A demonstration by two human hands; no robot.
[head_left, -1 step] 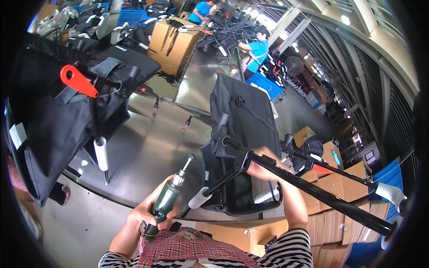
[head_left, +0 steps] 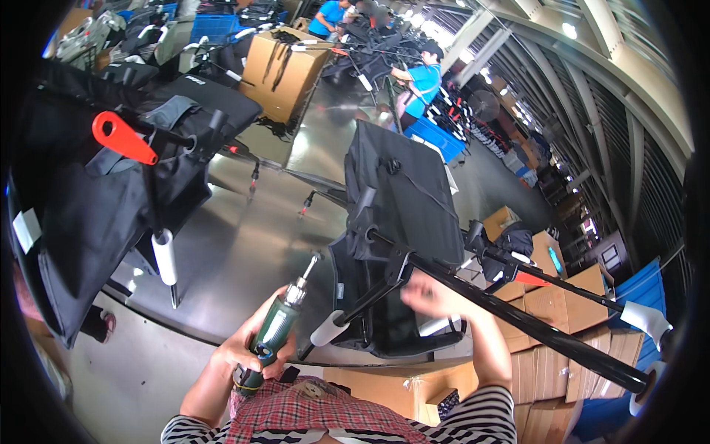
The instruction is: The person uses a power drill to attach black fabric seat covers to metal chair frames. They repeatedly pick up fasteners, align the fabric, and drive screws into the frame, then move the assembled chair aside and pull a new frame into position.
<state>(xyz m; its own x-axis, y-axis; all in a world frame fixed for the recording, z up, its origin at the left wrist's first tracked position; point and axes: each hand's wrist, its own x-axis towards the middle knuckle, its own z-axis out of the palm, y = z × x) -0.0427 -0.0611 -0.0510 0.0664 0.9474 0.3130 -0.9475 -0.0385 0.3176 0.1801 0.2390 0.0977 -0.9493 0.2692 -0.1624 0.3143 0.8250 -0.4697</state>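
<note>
At the left, a black fabric assembly [head_left: 70, 222] with a red lever [head_left: 124, 138] and a white sleeve [head_left: 164, 255] on a leg stands at the metal table [head_left: 237, 237]. Near, at the left of centre, the person's left hand [head_left: 245, 348] has its fingers closed around a dark green power driver [head_left: 275, 322], its bit pointing away over the table. Far beyond stands a cardboard carton [head_left: 279, 74]. Right of the driver, a black fabric-covered frame [head_left: 414, 203] lies on the table. The right hand [head_left: 435, 296] is beside its thick black tube [head_left: 525, 322], fingers partly curled but blurred; whether they touch or grip anything cannot be told. The tube slants nearer and rightward, in front of stacked cardboard boxes [head_left: 551, 366].
</note>
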